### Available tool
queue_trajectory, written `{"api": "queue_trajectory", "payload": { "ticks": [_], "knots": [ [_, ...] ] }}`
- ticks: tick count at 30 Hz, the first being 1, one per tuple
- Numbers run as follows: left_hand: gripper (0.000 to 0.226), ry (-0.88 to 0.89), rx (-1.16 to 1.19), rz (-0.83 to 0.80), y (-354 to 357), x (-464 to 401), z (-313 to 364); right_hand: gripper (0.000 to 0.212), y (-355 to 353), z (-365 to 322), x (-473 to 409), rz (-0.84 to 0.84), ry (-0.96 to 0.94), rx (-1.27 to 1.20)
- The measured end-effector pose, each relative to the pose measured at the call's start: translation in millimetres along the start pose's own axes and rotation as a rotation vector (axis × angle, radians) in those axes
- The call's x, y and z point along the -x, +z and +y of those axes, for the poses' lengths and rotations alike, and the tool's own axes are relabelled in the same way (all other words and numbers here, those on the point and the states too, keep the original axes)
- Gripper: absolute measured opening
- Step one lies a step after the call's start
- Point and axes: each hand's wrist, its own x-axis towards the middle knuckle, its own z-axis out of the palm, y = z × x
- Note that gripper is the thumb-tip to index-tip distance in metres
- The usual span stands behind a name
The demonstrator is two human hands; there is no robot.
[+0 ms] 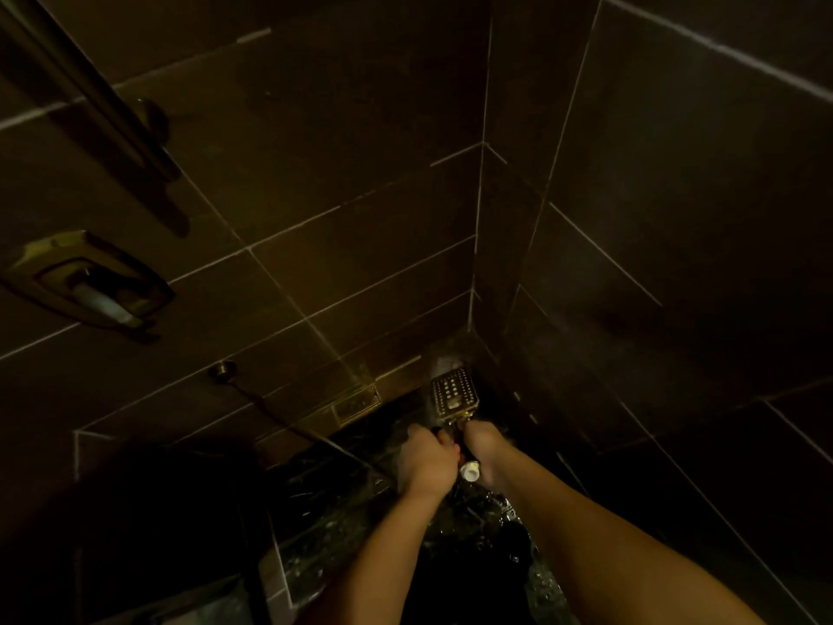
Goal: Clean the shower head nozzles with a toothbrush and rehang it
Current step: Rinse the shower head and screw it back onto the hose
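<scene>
A rectangular brass shower head with rows of nozzles faces up toward me, low in the dark tiled corner. My right hand grips its handle just below the head. My left hand is curled beside it, fingers closed near the handle; what it holds is hidden. A small white end piece sticks out between the two hands, possibly the toothbrush end. Spray or mist blurs the area above the head. A hose runs from a wall outlet toward my hands.
A brass wall fitting with a pale cylinder sits at left. A vertical rail with its mount hangs at upper left. A brass floor drain lies along the wall base. The dark marble floor is wet.
</scene>
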Motion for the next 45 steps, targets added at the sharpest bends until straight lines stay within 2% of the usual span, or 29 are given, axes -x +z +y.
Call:
{"api": "queue_trajectory", "payload": {
  "ticks": [6, 11, 18, 26, 35, 45],
  "knots": [
    [0.032, 0.019, 0.04, 0.021, -0.3, 0.6, 9.7, 0.029, 0.3, -12.2, 9.3, -0.071, -0.019, 0.001],
    [0.024, 0.075, 0.117, 0.034, -3.0, 1.2, 16.8, 0.03, -1.0, -15.1, 9.3, -0.066, -0.034, -0.024],
    [0.021, 0.113, 0.097, 0.037, -2.6, -4.7, 20.2, 0.031, -1.7, -20.3, 10.3, -0.054, -0.066, 0.042],
    [0.018, 0.224, 0.216, 0.003, -24.9, -12.0, 36.9, 0.036, 11.9, -40.7, 12.9, -0.05, -0.091, -0.068],
    [0.022, 0.358, 0.128, -0.043, -58.4, -17.6, 38.6, 0.032, 45.6, -55.3, 25.7, -0.022, -0.174, -0.094],
    [0.018, 0.369, 0.198, -0.062, -69.7, -16.0, 39.0, 0.032, 48.5, -58.4, 25.9, -0.03, -0.187, -0.099]
  ]
}}
